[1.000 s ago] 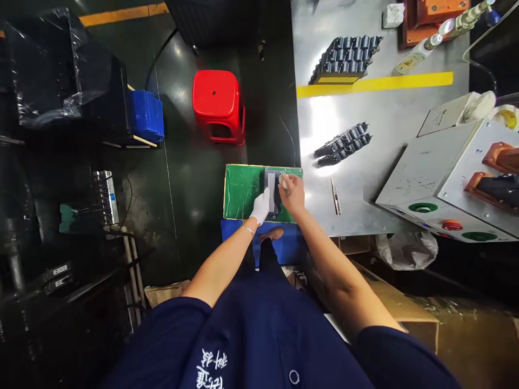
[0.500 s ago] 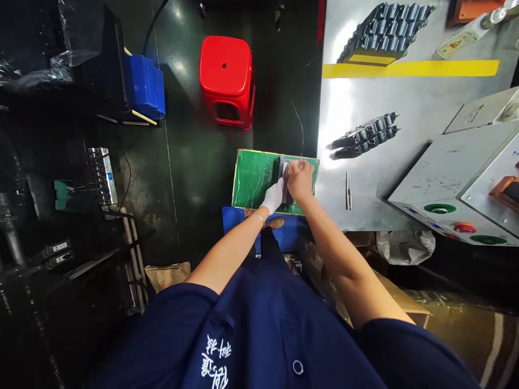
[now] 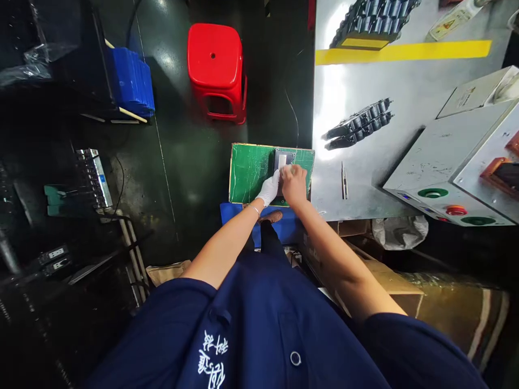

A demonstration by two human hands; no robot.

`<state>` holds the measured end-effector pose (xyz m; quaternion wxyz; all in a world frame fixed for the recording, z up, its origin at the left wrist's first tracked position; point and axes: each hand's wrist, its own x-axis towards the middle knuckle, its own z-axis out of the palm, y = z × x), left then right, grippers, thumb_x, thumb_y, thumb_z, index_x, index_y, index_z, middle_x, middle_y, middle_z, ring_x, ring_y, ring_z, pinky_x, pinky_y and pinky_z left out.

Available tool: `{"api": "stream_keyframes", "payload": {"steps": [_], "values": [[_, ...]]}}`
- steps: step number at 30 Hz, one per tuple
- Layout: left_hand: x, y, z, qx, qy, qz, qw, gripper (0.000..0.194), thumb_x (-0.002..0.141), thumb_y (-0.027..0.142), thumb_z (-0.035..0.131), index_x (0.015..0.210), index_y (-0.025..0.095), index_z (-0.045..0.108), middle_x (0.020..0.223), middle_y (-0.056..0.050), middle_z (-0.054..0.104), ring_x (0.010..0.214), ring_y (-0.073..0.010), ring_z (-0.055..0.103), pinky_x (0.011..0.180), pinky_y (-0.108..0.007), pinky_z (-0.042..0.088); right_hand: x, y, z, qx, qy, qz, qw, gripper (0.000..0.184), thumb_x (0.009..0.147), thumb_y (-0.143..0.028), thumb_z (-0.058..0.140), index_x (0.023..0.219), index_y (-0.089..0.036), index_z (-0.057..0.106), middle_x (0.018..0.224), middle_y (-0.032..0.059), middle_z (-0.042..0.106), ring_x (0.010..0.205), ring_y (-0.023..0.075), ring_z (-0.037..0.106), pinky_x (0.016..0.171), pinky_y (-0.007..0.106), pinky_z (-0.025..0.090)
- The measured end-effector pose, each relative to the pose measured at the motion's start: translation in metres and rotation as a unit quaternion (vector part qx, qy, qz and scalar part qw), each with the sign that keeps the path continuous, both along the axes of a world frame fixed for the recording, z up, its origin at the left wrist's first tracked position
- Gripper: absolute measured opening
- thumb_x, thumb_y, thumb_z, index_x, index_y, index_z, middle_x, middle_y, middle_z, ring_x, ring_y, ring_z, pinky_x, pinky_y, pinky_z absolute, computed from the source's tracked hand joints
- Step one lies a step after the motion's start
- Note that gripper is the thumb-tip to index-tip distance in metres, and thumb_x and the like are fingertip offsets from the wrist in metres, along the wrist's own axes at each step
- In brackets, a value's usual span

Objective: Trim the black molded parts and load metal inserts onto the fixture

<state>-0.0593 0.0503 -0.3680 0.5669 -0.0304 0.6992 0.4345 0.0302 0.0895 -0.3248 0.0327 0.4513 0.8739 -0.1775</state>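
A dark grey flat part [image 3: 277,155] lies on a green scratched board [image 3: 248,172] in front of me, with a pale strip [image 3: 283,160] along its upper face. My left hand [image 3: 268,189], in a white glove, rests against the part's left side with its fingers closed at the edge; the exact grip is hidden. Over the middle of the part, my bare right hand [image 3: 294,186] has its fingers curled together close to the left fingertips. Whatever they pinch is too small to tell. Both hands cover the lower portion of the part.
On the metal table [image 3: 330,183] to the right lie a pair of black ribbed parts [image 3: 360,125], a pen-like tool [image 3: 344,181] and a stack of similar parts [image 3: 375,24]. A control box [image 3: 430,162] stands at far right. Beyond the board is a red stool [image 3: 214,59].
My right hand has drawn toward me along the part, leaving more of the pale strip visible. My left hand stays at the part's left side. The whole view has shifted slightly.
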Motion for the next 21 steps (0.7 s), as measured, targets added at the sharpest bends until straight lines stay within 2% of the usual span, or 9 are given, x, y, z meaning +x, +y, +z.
{"api": "stream_keyframes", "payload": {"steps": [4, 6, 8, 13, 15, 17, 21], "values": [[0.001, -0.001, 0.004, 0.034, 0.013, -0.038, 0.999, 0.046, 0.094, 0.050, 0.048, 0.074, 0.012, 0.065, 0.064, 0.000, 0.059, 0.065, -0.0117, 0.054, 0.069, -0.027, 0.050, 0.037, -0.051, 0.011, -0.016, -0.004, 0.048, 0.999, 0.040, 0.092, -0.013, 0.037, 0.125, -0.018, 0.058, 0.121, 0.0172, 0.052, 0.105, 0.0288, 0.046, 0.092, 0.047, 0.042], [0.001, 0.000, 0.005, 0.040, 0.021, -0.042, 0.998, 0.049, 0.094, 0.051, 0.045, 0.073, 0.012, 0.066, 0.063, -0.001, 0.057, 0.065, -0.0120, 0.052, 0.068, -0.026, 0.048, 0.044, -0.060, 0.014, -0.016, -0.010, 0.050, 0.999, 0.040, 0.091, -0.011, 0.038, 0.124, -0.018, 0.059, 0.123, 0.0181, 0.052, 0.107, 0.0292, 0.046, 0.093, 0.047, 0.042], [0.001, 0.001, 0.003, 0.039, 0.030, -0.046, 0.998, 0.047, 0.095, 0.049, 0.045, 0.076, 0.011, 0.067, 0.064, -0.002, 0.058, 0.067, -0.0133, 0.054, 0.068, -0.027, 0.048, 0.032, -0.042, 0.009, -0.014, -0.007, 0.041, 0.999, 0.042, 0.090, -0.010, 0.037, 0.124, -0.017, 0.060, 0.127, 0.0192, 0.050, 0.110, 0.0300, 0.045, 0.095, 0.049, 0.041], [-0.003, 0.003, -0.005, 0.029, 0.056, -0.066, 0.996, 0.034, 0.095, 0.033, 0.050, 0.079, 0.011, 0.071, 0.068, -0.008, 0.061, 0.080, -0.0188, 0.061, 0.080, -0.029, 0.049, -0.031, 0.049, -0.014, -0.011, 0.032, -0.014, 0.999, 0.040, 0.092, -0.015, 0.035, 0.125, -0.018, 0.058, 0.132, 0.0168, 0.046, 0.117, 0.0325, 0.041, 0.097, 0.055, 0.039], [-0.004, 0.002, -0.005, 0.031, 0.064, -0.069, 0.995, 0.034, 0.095, 0.032, 0.049, 0.078, 0.012, 0.071, 0.069, -0.008, 0.061, 0.082, -0.0191, 0.062, 0.081, -0.029, 0.048, -0.037, 0.058, -0.014, -0.015, 0.041, -0.025, 0.999, 0.039, 0.094, -0.018, 0.034, 0.126, -0.018, 0.057, 0.129, 0.0168, 0.046, 0.118, 0.0327, 0.041, 0.096, 0.054, 0.040], [-0.003, 0.001, -0.003, 0.036, 0.067, -0.067, 0.995, 0.040, 0.097, 0.035, 0.046, 0.076, 0.011, 0.070, 0.070, -0.008, 0.062, 0.078, -0.0177, 0.061, 0.079, -0.028, 0.048, -0.025, 0.041, -0.005, -0.023, 0.029, -0.016, 0.999, 0.038, 0.094, -0.018, 0.034, 0.124, -0.018, 0.058, 0.127, 0.0165, 0.047, 0.115, 0.0317, 0.042, 0.096, 0.052, 0.040], [0.000, 0.001, 0.002, 0.051, 0.056, -0.060, 0.995, 0.047, 0.097, 0.042, 0.043, 0.079, 0.008, 0.069, 0.068, -0.005, 0.062, 0.068, -0.0137, 0.057, 0.071, -0.027, 0.050, 0.009, -0.016, 0.016, -0.045, -0.037, 0.014, 0.998, 0.040, 0.094, -0.016, 0.034, 0.126, -0.017, 0.059, 0.130, 0.0180, 0.049, 0.110, 0.0303, 0.045, 0.095, 0.046, 0.039]]}}
